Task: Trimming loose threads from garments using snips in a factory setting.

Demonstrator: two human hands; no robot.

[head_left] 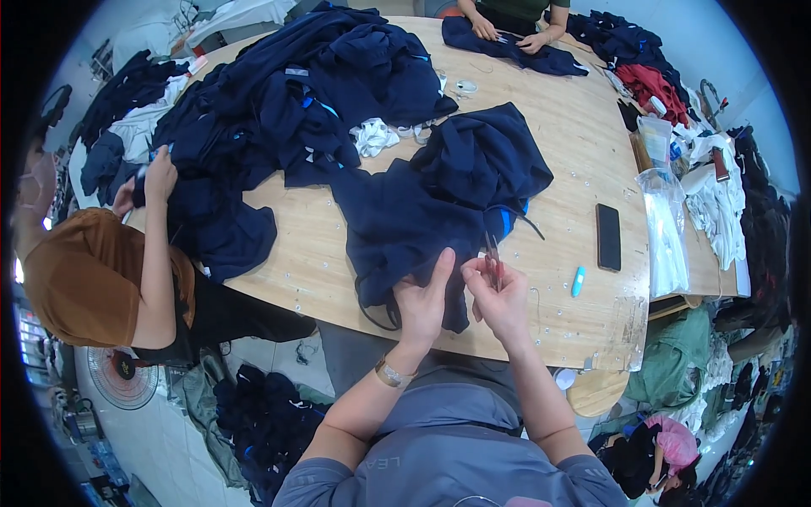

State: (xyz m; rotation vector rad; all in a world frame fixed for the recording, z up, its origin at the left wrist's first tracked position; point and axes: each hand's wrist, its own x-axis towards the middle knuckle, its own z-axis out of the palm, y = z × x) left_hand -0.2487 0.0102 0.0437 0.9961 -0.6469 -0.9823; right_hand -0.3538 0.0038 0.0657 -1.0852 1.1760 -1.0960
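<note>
A navy garment (405, 220) lies bunched on the wooden table in front of me. My left hand (422, 300) is at its near edge, with the thumb stretched up and the other fingers partly hidden by the cloth they hold. In my right hand (500, 304) is a small pair of thread snips (493, 256) with reddish handles, its blades pointing away from me over the garment. Thumb and fingers are closed round the snips. Bright blue trim (508, 221) shows at the garment's right side, beside a dark cord (530, 226).
A phone (608, 237) and a turquoise marker-like stick (579, 281) lie right of my hands on the table (574, 194). A large navy garment pile (279, 93) fills the far left. Co-workers handle cloth at the left and far side. Plastic bags (663, 211) stand right.
</note>
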